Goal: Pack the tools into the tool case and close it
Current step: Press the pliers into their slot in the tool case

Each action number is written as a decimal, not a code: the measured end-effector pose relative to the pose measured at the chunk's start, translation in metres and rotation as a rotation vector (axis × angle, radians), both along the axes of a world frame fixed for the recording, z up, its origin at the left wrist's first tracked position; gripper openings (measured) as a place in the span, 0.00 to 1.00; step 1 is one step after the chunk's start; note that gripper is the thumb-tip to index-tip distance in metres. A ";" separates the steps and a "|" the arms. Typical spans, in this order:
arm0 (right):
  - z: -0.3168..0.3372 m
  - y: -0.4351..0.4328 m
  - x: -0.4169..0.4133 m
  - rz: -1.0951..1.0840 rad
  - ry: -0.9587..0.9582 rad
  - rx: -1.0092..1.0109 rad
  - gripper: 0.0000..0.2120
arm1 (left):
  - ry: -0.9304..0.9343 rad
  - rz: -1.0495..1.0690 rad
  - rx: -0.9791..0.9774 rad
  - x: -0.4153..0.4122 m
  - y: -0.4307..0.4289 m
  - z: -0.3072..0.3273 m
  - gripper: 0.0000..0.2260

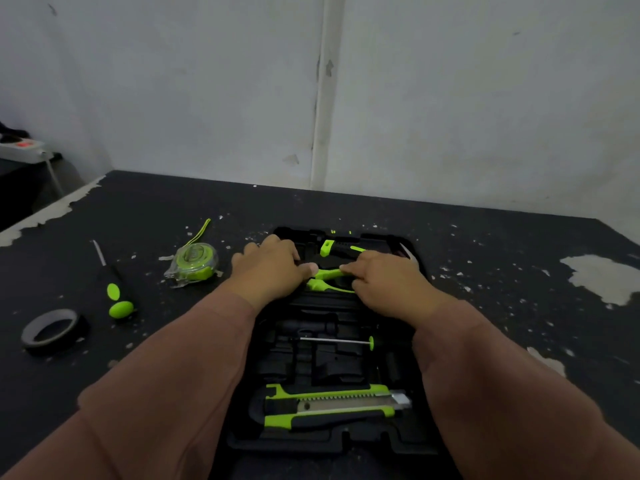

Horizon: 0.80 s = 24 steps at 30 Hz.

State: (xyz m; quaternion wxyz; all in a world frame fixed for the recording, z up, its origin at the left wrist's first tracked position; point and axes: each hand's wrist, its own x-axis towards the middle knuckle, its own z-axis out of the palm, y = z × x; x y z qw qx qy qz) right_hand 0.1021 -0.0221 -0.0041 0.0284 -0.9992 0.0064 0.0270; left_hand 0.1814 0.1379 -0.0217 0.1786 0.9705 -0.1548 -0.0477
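Note:
The black tool case [298, 441] lies open in front of me on the dark table. Both hands rest on a green-handled tool, probably pliers [327, 279], in the case's far half. My left hand [270, 271] presses its left end and my right hand [384, 280] pinches a green handle. A black and green hammer handle [341, 247] lies just behind them. A green utility knife [329, 405] sits in the near half, and a thin small screwdriver [341, 341] lies above it. Outside, to the left, lie a tape measure [194, 263], a screwdriver [112, 285] and a tape roll [52, 330].
The table top [502, 271] is dark with flaked paint and white chips. A white wall [450, 98] stands close behind the table. A power strip [24, 148] sits at the far left, off the table.

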 end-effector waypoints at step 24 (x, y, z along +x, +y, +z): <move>-0.008 -0.011 -0.003 -0.146 -0.086 0.199 0.16 | -0.009 -0.016 0.075 -0.003 -0.004 -0.001 0.31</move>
